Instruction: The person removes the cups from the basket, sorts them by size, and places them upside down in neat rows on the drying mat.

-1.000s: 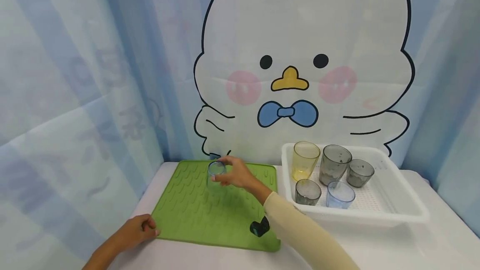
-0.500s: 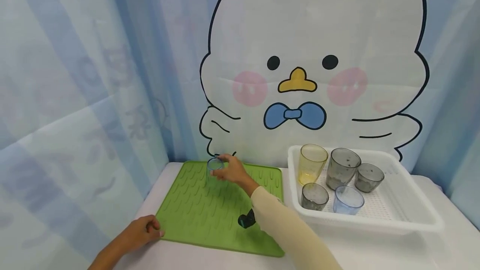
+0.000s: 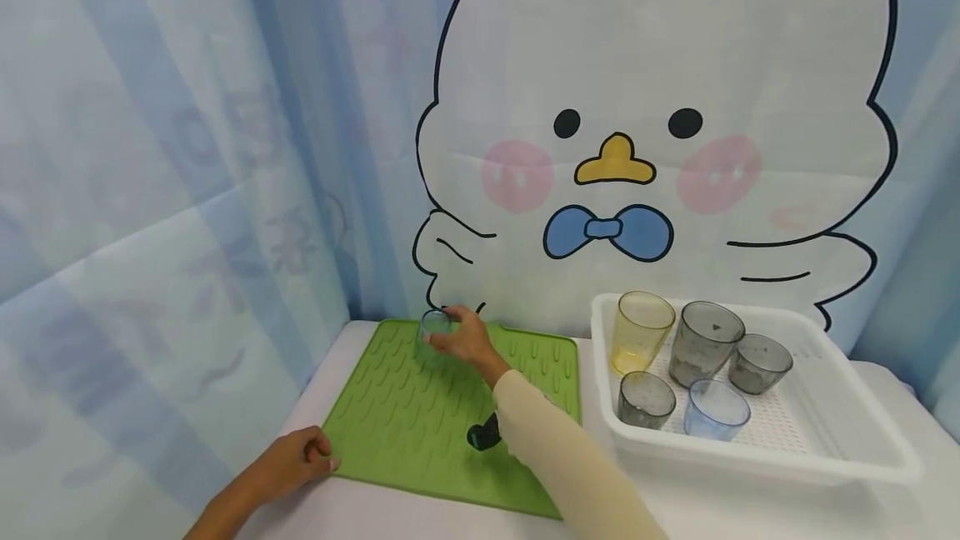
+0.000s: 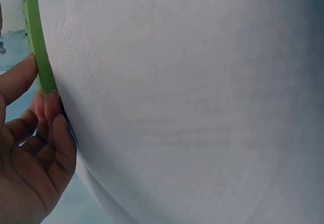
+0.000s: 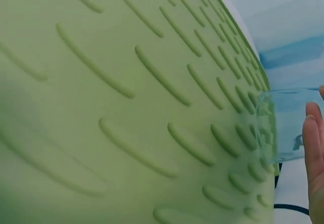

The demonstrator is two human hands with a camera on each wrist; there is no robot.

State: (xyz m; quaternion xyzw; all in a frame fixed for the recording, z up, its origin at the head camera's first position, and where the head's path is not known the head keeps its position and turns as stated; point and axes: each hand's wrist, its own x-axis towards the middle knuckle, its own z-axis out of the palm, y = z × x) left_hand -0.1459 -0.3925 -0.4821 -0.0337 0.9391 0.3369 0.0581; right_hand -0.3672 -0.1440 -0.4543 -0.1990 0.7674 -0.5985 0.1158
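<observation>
A clear bluish drinking glass (image 3: pixel 430 342) is upright at the back left of the green drying mat (image 3: pixel 442 432). My right hand (image 3: pixel 467 338) holds it from the right, thumb and fingers spread around its side near the rim. In the right wrist view the glass (image 5: pixel 286 125) has its base at the mat's ridged surface, with fingertips (image 5: pixel 313 138) against its side. My left hand (image 3: pixel 296 463) is at the mat's front left corner. Up close in the left wrist view, its thumb and curled fingers pinch the mat's green edge (image 4: pixel 40 41).
On the right stands a white perforated basket (image 3: pixel 847 432). It holds a tall yellow glass (image 3: pixel 643 332), a tall grey glass (image 3: pixel 705 344), two short grey glasses (image 3: pixel 760 363) (image 3: pixel 647 400) and a short blue glass (image 3: pixel 716 411). A printed curtain (image 3: pixel 615 48) hangs behind the white-covered table.
My right hand has carried the glass slightly back and left over the mat. The left hand keeps to the mat's corner. The head view has turned a little left.
</observation>
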